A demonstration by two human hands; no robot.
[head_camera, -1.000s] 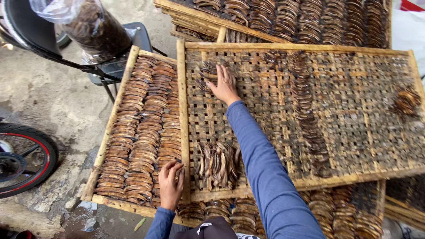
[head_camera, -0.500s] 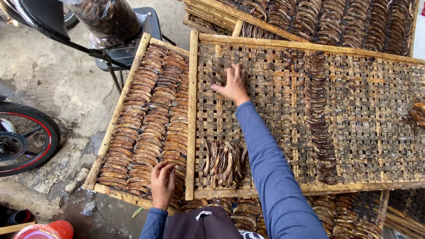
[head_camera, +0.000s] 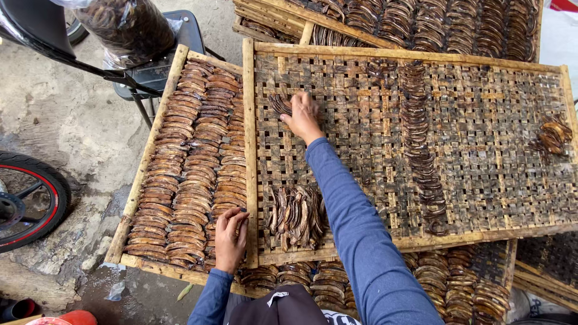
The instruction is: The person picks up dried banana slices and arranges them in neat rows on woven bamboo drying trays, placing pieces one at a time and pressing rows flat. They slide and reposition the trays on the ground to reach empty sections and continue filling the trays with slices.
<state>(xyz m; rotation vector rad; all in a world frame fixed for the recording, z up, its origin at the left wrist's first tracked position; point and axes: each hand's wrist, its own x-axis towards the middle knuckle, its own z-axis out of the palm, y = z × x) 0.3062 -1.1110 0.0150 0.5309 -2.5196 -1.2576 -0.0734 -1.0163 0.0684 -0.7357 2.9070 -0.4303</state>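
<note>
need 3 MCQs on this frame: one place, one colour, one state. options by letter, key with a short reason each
1. Where is the right hand?
A. On the woven tray, at a few dark strips near its upper left
B. On the tyre
C. In the bag

2. What colour is the stripe on the tyre?
A. Blue
B. Red
C. White

3. How full is the left tray?
A. Bare
B. Half bare
C. Packed with rows of brown strips

Answers:
1 A: the fingers rest on the weave beside the strips.
2 B: a red line runs round the black tyre.
3 C: rows cover it; the left hand rests at its lower right corner.
</note>
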